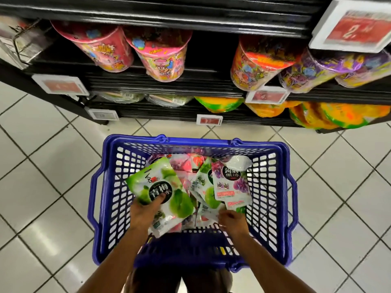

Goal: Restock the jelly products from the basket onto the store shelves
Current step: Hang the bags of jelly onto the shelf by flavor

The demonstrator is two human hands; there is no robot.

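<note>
Green plastic jelly pouch (156,185) clamped by left hand (145,212); long axis diagonal, top pointed far-left. Right hand (233,222) grip indeterminate.

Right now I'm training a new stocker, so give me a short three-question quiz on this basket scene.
1. True or false: the left hand holds a green pouch.
2. The basket is: A red, B blue, C grey?
3. Fill in: the basket stands on the tiled ___.
Key: 1 true; 2 B; 3 floor.
</note>
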